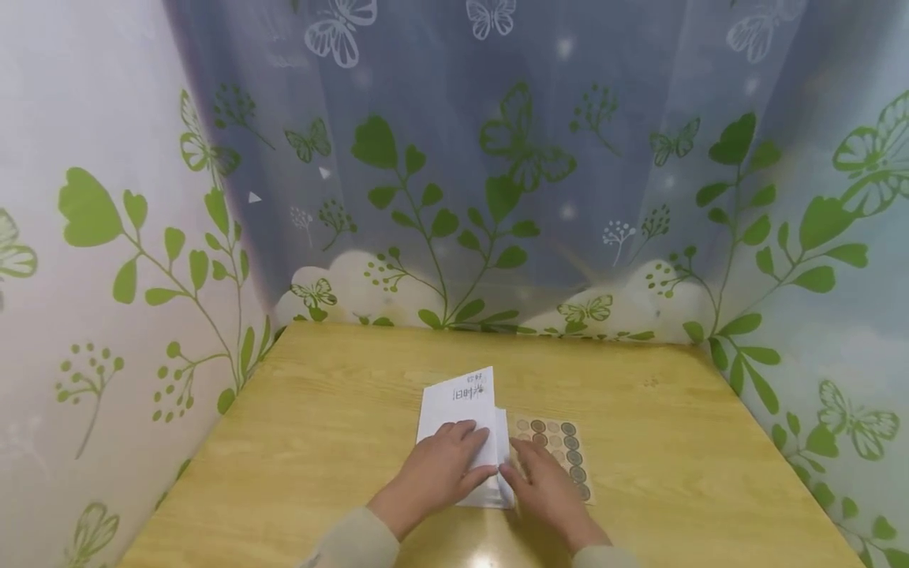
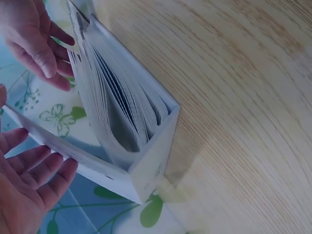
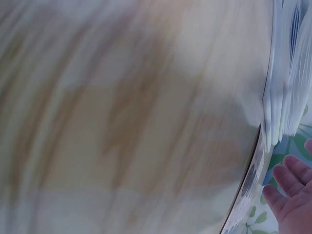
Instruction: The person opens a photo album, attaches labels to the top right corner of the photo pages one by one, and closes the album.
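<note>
A thick white album with handwritten characters near the top of its cover stands partly fanned on the table. In the left wrist view its many pages spread between the two covers. My left hand rests on the cover, its extended fingers along the outer face and thumb at the free edge. At the page edges is my right hand, thumb and fingertips right beside the loose leaves. The right wrist view has its fingers spread, just off the album's pages.
A sheet of round brown and dark stickers lies right of the album, partly under my right hand. The wood-grain table is enclosed at the back and sides by curtains with leaves and butterflies.
</note>
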